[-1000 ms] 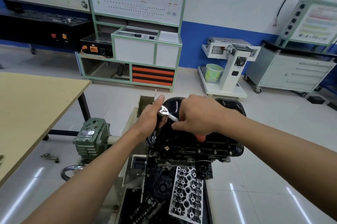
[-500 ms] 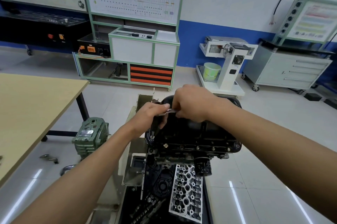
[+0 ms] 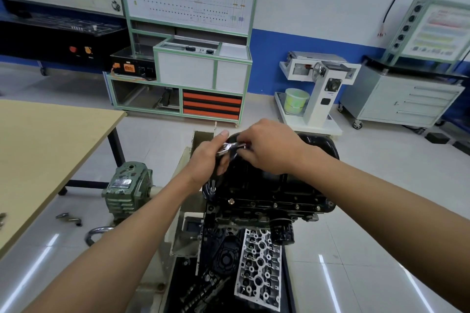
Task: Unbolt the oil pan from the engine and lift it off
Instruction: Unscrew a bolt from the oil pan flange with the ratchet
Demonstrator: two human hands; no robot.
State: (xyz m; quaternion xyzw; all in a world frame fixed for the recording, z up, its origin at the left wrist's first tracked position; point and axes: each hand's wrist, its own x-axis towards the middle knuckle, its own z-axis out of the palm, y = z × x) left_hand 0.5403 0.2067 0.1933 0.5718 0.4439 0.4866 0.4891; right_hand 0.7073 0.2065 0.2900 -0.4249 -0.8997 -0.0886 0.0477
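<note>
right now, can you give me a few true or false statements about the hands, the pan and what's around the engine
1. The left hand and right hand both hold the ratchet. True.
2. The pan is off the engine. False: it sits on the engine.
3. A bolt shows in the pan's near flange. True.
4. The table stands right of the engine. False: it is on the left.
5. The bucket sits on the table. False: it sits on the white stand by the wall.
</note>
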